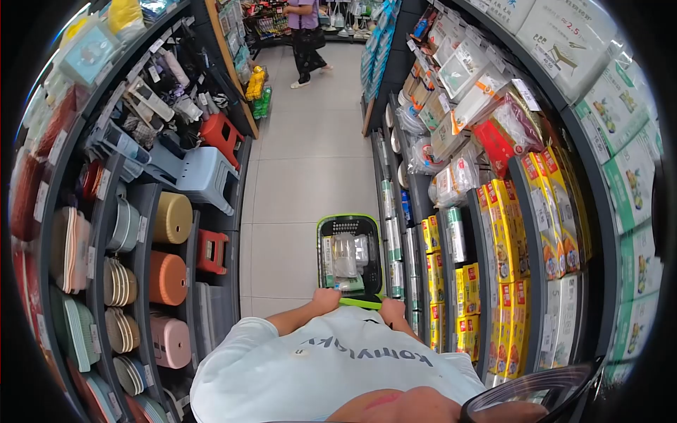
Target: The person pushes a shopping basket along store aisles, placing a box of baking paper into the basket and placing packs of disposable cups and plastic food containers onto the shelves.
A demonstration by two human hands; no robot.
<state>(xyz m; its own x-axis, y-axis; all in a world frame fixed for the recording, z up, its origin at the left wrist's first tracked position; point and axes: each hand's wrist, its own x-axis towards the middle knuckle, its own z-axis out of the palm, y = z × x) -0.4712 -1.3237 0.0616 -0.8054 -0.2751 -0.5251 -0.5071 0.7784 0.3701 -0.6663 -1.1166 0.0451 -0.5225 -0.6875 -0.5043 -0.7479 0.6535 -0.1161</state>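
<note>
A black shopping basket (321, 243) with a lime-green rim is in front of my body on the aisle floor side, and several clear plastic packages (345, 254) lie in it. Its green handle (360, 302) runs across the near end, close to my shirt. At the handle's left end my left hand (326, 299) is closed on it. My right hand (392, 310) is closed at the other end, its fingers partly hidden from above. Whether the basket rests on wheels or a cart frame cannot be seen.
Shelves line both sides of the tiled aisle (285, 187). On the left are plastic stools (201, 173), tubs and umbrellas. Yellow boxes (504, 233), film rolls and bagged goods fill the right. A person in a purple top (305, 17) walks across the far end.
</note>
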